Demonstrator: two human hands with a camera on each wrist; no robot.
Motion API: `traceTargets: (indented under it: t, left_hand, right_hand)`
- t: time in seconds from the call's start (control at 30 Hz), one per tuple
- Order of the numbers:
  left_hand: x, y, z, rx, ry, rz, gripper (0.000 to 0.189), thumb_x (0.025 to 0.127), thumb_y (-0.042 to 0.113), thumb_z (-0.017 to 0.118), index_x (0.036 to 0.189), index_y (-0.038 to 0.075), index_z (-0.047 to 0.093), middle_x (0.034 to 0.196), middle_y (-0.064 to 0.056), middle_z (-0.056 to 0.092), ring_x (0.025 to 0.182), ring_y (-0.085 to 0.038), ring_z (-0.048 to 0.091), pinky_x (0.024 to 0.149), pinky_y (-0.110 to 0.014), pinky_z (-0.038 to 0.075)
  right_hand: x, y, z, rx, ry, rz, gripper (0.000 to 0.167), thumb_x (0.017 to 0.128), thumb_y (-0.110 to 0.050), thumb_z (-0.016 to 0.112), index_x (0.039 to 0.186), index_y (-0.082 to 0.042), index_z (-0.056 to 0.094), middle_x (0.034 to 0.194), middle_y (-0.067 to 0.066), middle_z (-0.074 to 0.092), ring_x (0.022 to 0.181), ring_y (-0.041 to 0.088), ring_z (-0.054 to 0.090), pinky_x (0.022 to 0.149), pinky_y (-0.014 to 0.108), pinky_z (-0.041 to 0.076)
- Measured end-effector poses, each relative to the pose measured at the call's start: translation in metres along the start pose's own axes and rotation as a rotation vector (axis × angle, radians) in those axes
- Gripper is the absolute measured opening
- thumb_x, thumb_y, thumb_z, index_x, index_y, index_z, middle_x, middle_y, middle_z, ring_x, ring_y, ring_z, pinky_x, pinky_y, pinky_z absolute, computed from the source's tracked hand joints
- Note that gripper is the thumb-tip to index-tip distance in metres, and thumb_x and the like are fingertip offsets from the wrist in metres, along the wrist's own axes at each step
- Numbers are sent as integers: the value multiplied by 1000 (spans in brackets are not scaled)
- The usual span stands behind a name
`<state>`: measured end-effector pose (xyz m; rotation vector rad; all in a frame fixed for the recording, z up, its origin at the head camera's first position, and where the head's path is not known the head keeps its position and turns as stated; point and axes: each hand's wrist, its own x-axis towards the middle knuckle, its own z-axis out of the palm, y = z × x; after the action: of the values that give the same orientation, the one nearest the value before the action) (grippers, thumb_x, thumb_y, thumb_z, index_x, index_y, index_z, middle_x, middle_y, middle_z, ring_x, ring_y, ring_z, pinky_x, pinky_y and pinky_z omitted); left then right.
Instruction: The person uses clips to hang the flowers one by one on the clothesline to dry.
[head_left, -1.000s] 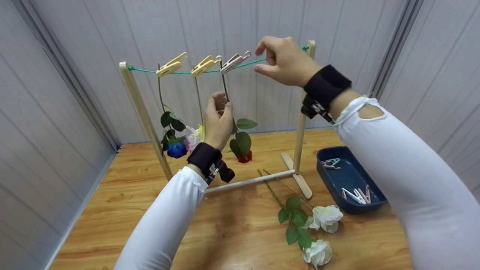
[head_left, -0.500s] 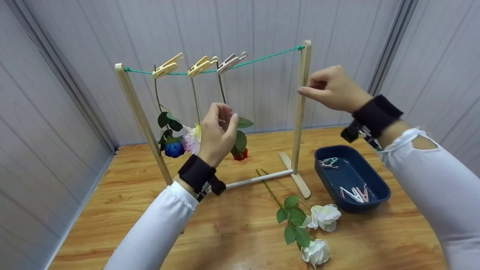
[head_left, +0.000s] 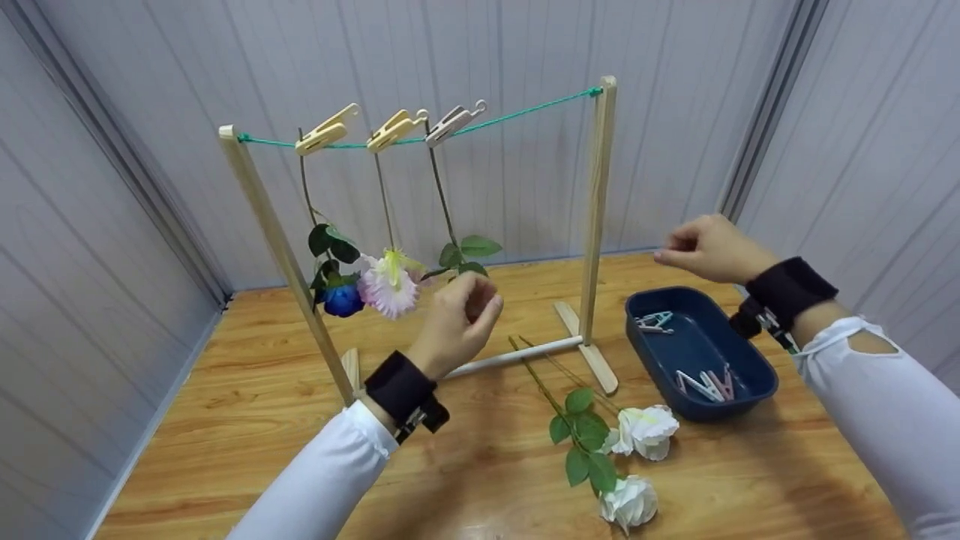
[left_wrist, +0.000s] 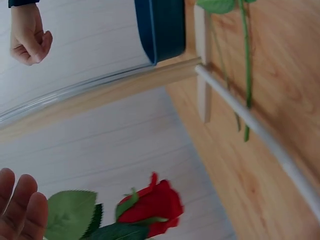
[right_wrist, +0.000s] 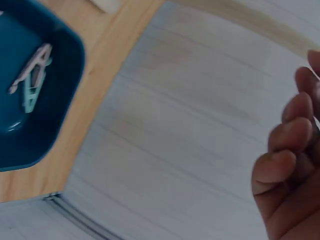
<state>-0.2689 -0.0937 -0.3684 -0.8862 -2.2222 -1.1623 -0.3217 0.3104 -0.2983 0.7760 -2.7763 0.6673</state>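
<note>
My left hand [head_left: 454, 326] hangs in front of the rack with loosely curled fingers and nothing in them. Behind it, the red rose [left_wrist: 155, 207] shows in the left wrist view; in the head view its bloom is hidden. My right hand [head_left: 712, 249], also loosely curled and without any object, hovers above the blue tub [head_left: 637, 330]. Three flowers hang upside down from the green cord [head_left: 525, 114]. A yellow clothespin [head_left: 321, 138] grips the blue flower's [head_left: 343, 298] stem, another yellow clothespin [head_left: 391, 133] the pink-white flower's [head_left: 391, 289], and a greyish clothespin [head_left: 450, 126] the rose's.
Two white roses lie on the wooden table, one [head_left: 646, 433] behind the other [head_left: 628, 502], their stems pointing toward the rack's white crossbar [head_left: 517, 356]. Several small clothespins [head_left: 705, 386] lie in the tub. Wooden posts [head_left: 598, 210] hold the cord; panelled walls stand behind.
My right hand has moved away from the cord, rightward and down toward the tub. My left hand has come away from the rose's stem and lowered. The clipped flowers stay hanging.
</note>
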Motion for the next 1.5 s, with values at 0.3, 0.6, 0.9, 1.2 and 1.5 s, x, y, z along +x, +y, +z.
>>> traceTargets:
  t: [0.3,0.6,0.9,1.2,1.5]
  left_hand:
    - [-26,-13,17,-1,-130,-112,16,108,15,65,114,0,67,104,-14,70,98,-29,70,84,-48,59]
    - [-40,-22,29,-38,-201,-185,12,107,15,67,111,4,67,101,-11,70,97,-26,69,83,-44,60]
    - [-54,-28,37,-109,-374,-317,17,110,20,64,118,5,65,110,-8,69,102,-23,69,91,-40,59]
    - [-63,-30,44,-80,-463,-362,23,112,33,60,118,11,66,102,-1,71,90,-12,65,80,-31,58]
    - [-66,-32,46,-97,-474,-347,26,113,34,59,119,10,67,100,-1,72,89,-12,65,78,-30,57]
  right_hand:
    - [-23,44,48,47,-485,276,24,99,-24,80,85,-6,73,76,0,68,64,11,62,59,27,51]
    - [-38,70,89,-90,-652,393,17,83,-13,84,81,-5,70,63,2,66,54,14,61,50,24,47]
    - [-38,67,105,-261,-707,411,35,79,-15,91,97,2,67,86,10,67,72,22,64,65,33,57]
    - [-37,100,126,-344,-726,373,36,79,-20,93,93,2,69,87,11,70,77,27,64,72,41,60]
    - [-37,99,118,-227,-715,421,26,79,-13,87,93,1,70,84,10,68,71,23,63,62,33,54]
